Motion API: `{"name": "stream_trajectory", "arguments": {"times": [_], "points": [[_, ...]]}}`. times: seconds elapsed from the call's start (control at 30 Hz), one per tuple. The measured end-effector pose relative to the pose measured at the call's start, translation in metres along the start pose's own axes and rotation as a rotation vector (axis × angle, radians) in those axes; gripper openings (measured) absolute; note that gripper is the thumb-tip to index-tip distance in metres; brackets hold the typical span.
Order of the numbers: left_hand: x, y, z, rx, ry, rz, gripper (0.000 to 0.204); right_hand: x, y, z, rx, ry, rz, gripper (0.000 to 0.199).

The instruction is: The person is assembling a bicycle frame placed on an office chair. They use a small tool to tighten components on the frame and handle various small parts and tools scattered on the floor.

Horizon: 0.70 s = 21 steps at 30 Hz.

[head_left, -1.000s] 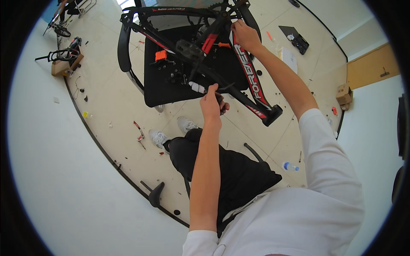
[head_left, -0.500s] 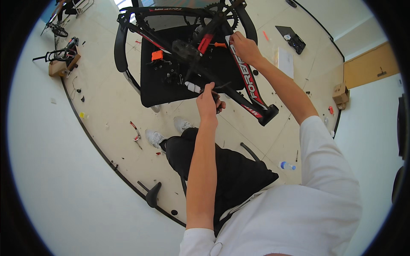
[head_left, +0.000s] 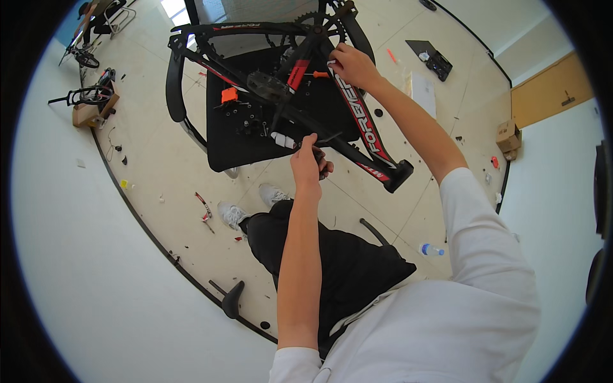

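Observation:
A black, red and white bicycle frame lies across a black chair seat, its head tube at the near right. My right hand is closed round the frame's lettered tube, close to the bottom bracket and toothed chainring. Below the other long tube, my left hand is closed on a dark tool; a thin dark rod sticks out beside its thumb. Most of that tool is hidden by the fingers. Just left of this hand shows a white wrapped piece.
Small metal parts, an orange block and an orange-handled tool lie on the seat. About the floor are a saddle, a water bottle, an open tool case and cardboard boxes. Another person is at the far left.
The view has shifted slightly, so the chair and the rear of the frame appear a little lower and further left. Both hands keep their holds, with the right hand still on the tube.

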<state>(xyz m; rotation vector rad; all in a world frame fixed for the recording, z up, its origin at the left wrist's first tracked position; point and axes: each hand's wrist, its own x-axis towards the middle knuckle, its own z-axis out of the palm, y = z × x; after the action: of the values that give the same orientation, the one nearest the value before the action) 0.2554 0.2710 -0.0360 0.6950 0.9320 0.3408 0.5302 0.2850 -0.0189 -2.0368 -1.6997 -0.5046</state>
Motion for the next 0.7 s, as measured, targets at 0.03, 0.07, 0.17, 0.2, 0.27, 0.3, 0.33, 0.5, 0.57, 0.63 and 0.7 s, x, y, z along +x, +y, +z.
{"name": "stream_trajectory", "arguments": {"times": [0.03, 0.07, 0.17, 0.2, 0.27, 0.3, 0.33, 0.5, 0.57, 0.63, 0.7], "points": [[0.001, 0.000, -0.002, -0.013, 0.002, 0.003, 0.041, 0.002, -0.001, 0.001, -0.021, -0.007, -0.035, 0.013], [0.002, -0.001, -0.004, -0.027, 0.004, 0.007, 0.041, 0.003, -0.003, 0.001, -0.041, -0.013, -0.070, 0.009], [0.001, 0.002, -0.005, -0.016, 0.002, 0.008, 0.041, -0.007, 0.000, 0.007, -0.182, -0.019, -0.314, 0.009], [0.000, 0.004, -0.004, -0.003, 0.000, 0.008, 0.042, -0.010, 0.000, 0.010, -0.180, 0.002, -0.304, 0.011], [0.001, 0.004, -0.004, -0.010, -0.002, 0.018, 0.042, -0.020, -0.005, 0.016, -0.172, 0.036, -0.282, 0.016], [0.001, 0.004, -0.005, -0.012, -0.004, 0.022, 0.042, -0.020, -0.005, 0.017, -0.182, -0.045, -0.212, 0.018], [0.001, 0.005, -0.005, -0.016, -0.002, 0.018, 0.042, -0.021, -0.007, 0.016, -0.163, -0.060, -0.186, 0.018], [0.003, 0.008, -0.006, -0.026, 0.004, 0.014, 0.042, -0.027, -0.011, 0.000, -0.087, -0.094, -0.200, 0.019], [0.002, 0.008, -0.002, -0.024, -0.002, 0.013, 0.042, -0.031, -0.011, -0.004, -0.048, -0.062, -0.212, 0.019], [0.004, 0.009, -0.001, -0.025, -0.005, 0.015, 0.042, -0.032, -0.014, -0.007, -0.017, -0.052, -0.203, 0.019], [0.008, 0.003, 0.000, -0.034, -0.003, 0.020, 0.042, -0.037, -0.020, -0.011, 0.008, -0.067, -0.178, 0.019]]}}
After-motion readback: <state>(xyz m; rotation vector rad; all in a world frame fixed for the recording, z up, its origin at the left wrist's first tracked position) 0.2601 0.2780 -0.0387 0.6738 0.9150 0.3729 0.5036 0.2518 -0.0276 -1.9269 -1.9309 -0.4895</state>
